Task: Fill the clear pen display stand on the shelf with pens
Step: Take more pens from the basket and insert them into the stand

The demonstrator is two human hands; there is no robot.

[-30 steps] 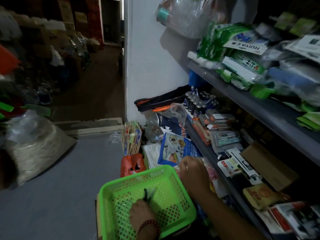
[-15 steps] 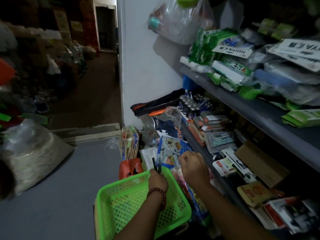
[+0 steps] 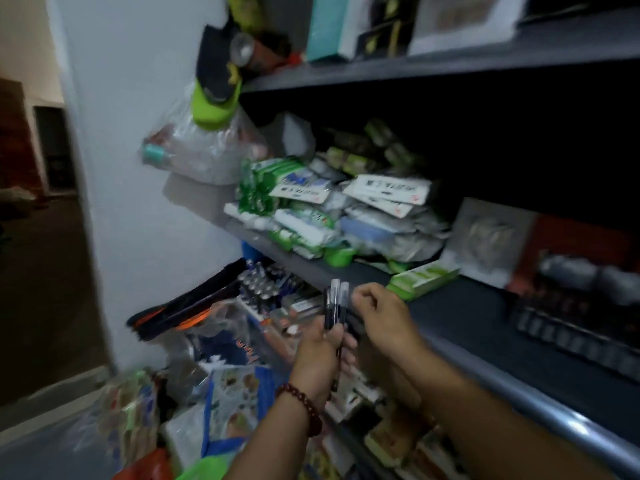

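Note:
My left hand [image 3: 317,356], with a red bead bracelet on its wrist, grips a small bunch of dark pens [image 3: 334,304] upright; their clear caps point up. My right hand [image 3: 379,311] hovers just right of the pen tops with its fingers curled, and I see nothing in it. Both hands are in front of the edge of the grey middle shelf [image 3: 464,308]. Far right on that shelf stands a blurred low rack with rows of slots [image 3: 575,336], which may be the pen display stand. The picture is motion-blurred.
Green and white packets [image 3: 304,209] are piled on the shelf's left part, with a green box [image 3: 420,280] near its edge. Lower shelves hold small boxes and batteries [image 3: 259,287]. A corner of the green basket [image 3: 204,471] shows at the bottom. A white wall [image 3: 138,168] stands left.
My left hand lifted the pens out of the green basket up to shelf height. My right hand rose beside it. The view swung upward to the shelves.

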